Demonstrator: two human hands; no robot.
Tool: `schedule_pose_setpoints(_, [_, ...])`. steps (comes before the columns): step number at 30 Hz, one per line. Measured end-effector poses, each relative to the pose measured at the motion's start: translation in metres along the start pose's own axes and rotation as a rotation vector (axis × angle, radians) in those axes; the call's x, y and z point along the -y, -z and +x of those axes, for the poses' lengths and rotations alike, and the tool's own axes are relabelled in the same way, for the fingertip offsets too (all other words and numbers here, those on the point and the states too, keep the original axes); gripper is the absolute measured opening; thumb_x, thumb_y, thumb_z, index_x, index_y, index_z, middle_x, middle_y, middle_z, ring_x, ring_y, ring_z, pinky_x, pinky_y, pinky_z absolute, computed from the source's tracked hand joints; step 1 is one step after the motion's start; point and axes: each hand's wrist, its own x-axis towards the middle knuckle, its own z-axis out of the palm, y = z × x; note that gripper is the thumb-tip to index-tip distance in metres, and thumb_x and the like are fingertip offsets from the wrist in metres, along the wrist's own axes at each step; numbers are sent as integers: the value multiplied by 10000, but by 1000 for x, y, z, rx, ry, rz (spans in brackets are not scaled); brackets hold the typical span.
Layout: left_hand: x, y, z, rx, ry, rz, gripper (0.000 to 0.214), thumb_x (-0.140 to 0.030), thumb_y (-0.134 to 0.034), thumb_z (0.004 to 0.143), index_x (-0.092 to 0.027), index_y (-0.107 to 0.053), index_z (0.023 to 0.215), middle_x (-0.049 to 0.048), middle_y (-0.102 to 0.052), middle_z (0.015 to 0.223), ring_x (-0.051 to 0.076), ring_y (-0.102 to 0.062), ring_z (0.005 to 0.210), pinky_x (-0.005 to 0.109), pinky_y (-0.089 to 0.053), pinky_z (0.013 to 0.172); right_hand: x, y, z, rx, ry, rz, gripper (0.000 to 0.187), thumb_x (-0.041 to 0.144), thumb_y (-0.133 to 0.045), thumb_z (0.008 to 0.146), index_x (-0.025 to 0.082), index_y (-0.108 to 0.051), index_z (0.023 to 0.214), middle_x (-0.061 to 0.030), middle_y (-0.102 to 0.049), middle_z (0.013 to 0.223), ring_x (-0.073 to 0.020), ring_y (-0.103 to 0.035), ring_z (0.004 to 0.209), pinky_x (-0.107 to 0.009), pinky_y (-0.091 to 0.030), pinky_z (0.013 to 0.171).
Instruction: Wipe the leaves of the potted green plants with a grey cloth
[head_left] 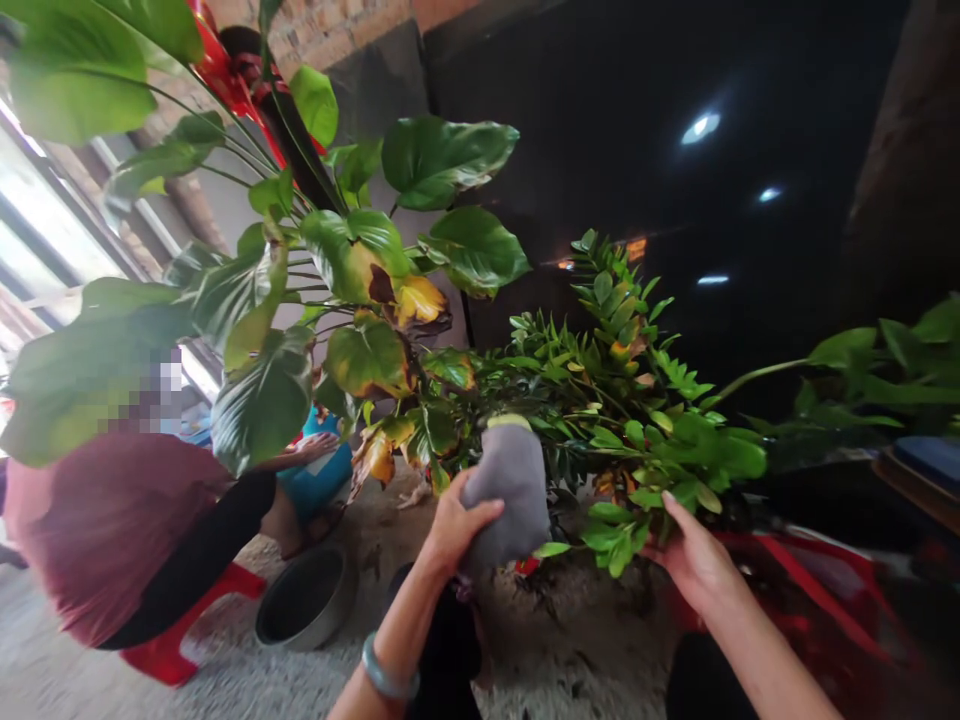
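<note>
A grey cloth with a yellow-green edge is gripped in my left hand, thumb across its front. It hangs in front of the lower leaves. A pale bangle circles my left wrist. To the right, my right hand has its thumb and fingers on a leafy stem at the low front of a bushy green plant; the fingertips are partly hidden by leaves. Left of the cloth stands a large-leaved plant, some of its leaves yellow and brown.
At left a person in a dark pink top sits on a red stool, near a grey basin on the ground. A dark glossy panel rises behind the plants. Red material lies at lower right.
</note>
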Motion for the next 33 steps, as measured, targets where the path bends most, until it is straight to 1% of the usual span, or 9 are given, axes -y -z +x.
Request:
schedule_pose_setpoints(4, [5, 19, -27, 162, 83, 35, 558, -243, -850, 430, -156, -679, 954, 11, -685, 728, 179, -601, 643, 255, -467, 584, 0, 7, 3, 37, 8, -34, 229, 300, -783, 591, 216, -652, 758, 16, -698, 592, -136, -533, 395, -263, -458, 381])
schedule_pose_setpoints(10, [-43, 28, -9, -155, -213, -212, 639, -310, -867, 427, -177, -633, 1006, 14, -697, 789, 195, -645, 693, 260, -506, 615, 1, -1, 8, 7, 32, -25, 189, 313, -761, 619, 218, -648, 737, 0, -698, 605, -140, -509, 395, -289, -453, 412])
schedule_pose_setpoints(14, [-10, 21, -9, -280, -59, -191, 605, -348, -866, 418, -160, -614, 935, 1, -688, 701, 169, -624, 596, 264, -506, 563, 4, -6, 5, -25, 13, -19, 135, 289, -732, 647, 228, -638, 722, 16, -672, 565, -144, -497, 390, -297, -452, 407])
schedule_pose_setpoints(17, [24, 23, -35, -183, 163, -131, 551, -355, -871, 408, -144, -634, 858, 7, -676, 641, 164, -604, 546, 257, -485, 512, 5, 1, 5, -47, 19, -2, 122, 258, -720, 651, 245, -632, 733, 39, -658, 554, -144, -497, 393, -292, -444, 402])
schedule_pose_setpoints(19, [29, 31, -51, -105, 228, -115, 539, -358, -874, 412, -137, -647, 849, 10, -671, 631, 161, -596, 530, 247, -470, 486, 4, 8, 8, -56, 41, -13, 149, 263, -731, 639, 252, -635, 752, 39, -666, 575, -154, -520, 415, -297, -446, 411])
schedule_pose_setpoints(22, [3, 44, -54, -181, 109, -144, 606, -352, -876, 430, -148, -639, 949, 15, -694, 710, 169, -618, 574, 241, -486, 499, 3, 14, 12, -47, 62, -40, 174, 297, -742, 626, 255, -636, 757, 29, -673, 590, -172, -542, 442, -312, -451, 427])
schedule_pose_setpoints(27, [-33, 37, -15, -388, -158, -277, 667, -338, -876, 414, -177, -595, 997, -3, -693, 786, 155, -633, 628, 245, -522, 572, 2, 5, 13, -21, 57, -25, 173, 312, -746, 624, 259, -614, 722, 41, -656, 550, -155, -508, 398, -310, -456, 414])
schedule_pose_setpoints(30, [-10, 23, -6, -326, -52, -237, 642, -345, -870, 408, -160, -600, 960, 4, -688, 732, 159, -626, 597, 258, -515, 563, 3, -1, 8, -42, 28, 0, 178, 279, -742, 624, 264, -620, 754, 50, -676, 578, -145, -506, 391, -295, -444, 395])
schedule_pose_setpoints(33, [21, 19, -26, -114, 145, -144, 600, -338, -870, 413, -143, -632, 928, 17, -691, 691, 171, -619, 582, 260, -496, 537, 5, 3, 4, -69, -5, 24, 162, 252, -731, 631, 259, -627, 755, 52, -672, 566, -142, -515, 392, -286, -447, 399])
